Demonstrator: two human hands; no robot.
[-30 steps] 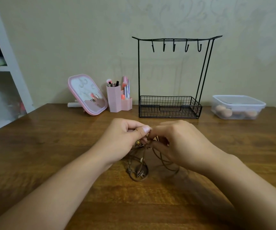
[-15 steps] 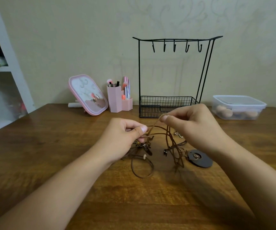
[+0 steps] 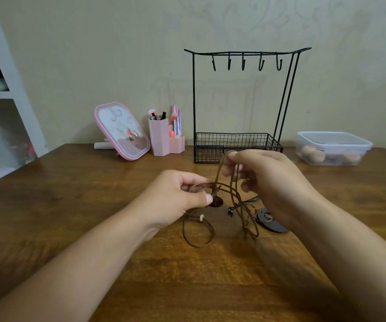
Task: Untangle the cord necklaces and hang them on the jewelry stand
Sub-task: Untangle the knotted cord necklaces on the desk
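A tangle of brown cord necklaces point(image 3: 231, 196) hangs between my hands above the wooden table point(image 3: 71, 205). My left hand point(image 3: 178, 194) pinches cords beside a round brown pendant point(image 3: 215, 202). My right hand point(image 3: 268, 180) is raised a little higher and pinches a cord loop at its fingertips. One loop with a white bead point(image 3: 201, 217) rests on the table. A dark oval pendant point(image 3: 271, 220) lies under my right wrist. The black wire jewelry stand point(image 3: 243, 105) stands behind, its several hooks bare and its basket base behind my right hand.
A pink mirror point(image 3: 121, 131) and a pink brush holder point(image 3: 165, 138) sit left of the stand. A lidded clear plastic box point(image 3: 333, 147) sits at the right. A white shelf unit point(image 3: 6, 89) borders the table on the left.
My hands have pulled apart: the right one rose up and to the right with a cord loop, spreading the tangle. The dark oval pendant has come into view.
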